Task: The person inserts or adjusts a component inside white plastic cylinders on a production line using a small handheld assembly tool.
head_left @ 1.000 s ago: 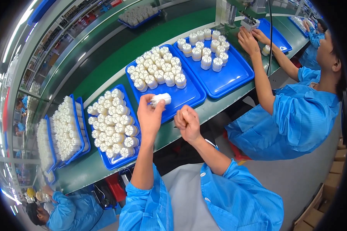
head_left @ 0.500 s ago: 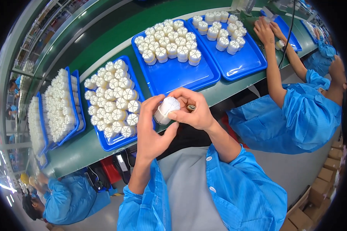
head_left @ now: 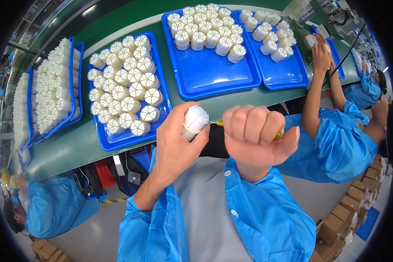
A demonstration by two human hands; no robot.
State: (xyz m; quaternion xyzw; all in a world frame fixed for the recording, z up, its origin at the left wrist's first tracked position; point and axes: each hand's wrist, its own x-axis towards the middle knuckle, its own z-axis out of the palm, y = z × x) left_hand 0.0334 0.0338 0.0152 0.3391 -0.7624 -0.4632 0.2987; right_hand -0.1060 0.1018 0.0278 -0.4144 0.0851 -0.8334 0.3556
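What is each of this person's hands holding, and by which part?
The left hand holds a white cylindrical piece by its sides, between thumb and fingers. The right hand grips a thin-tipped tool by its yellow handle.

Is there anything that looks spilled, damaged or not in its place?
Nothing stands out: the white cylinders sit grouped in blue trays, and none looks spilled. The left hand holds a banded white cylinder; fine damage is too small to tell.

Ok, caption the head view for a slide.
Left hand holding a white cylinder, right hand gripping a yellow tool pointed at it, blue trays of white pieces beyond.
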